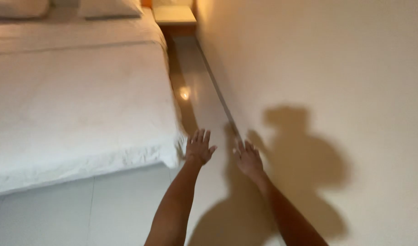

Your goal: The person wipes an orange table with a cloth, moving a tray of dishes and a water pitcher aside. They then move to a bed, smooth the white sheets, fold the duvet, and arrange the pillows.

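Both hands empty, fingers spread, nothing grasped. Left hand (199, 147) is stretched fwd, palm down, just beside the near corner of the white fabric bed sheet (81, 114), w/ fingertips very near the corner edge; cannot tell if it touches. Right hand (248, 159) is also stretched out, apart from the bed, over the glossy pale tiled floor (127, 209) near the plain cream wall (332, 68). At far end: two white pillows (109, 8) and a small light wooden bedside table (174, 14).
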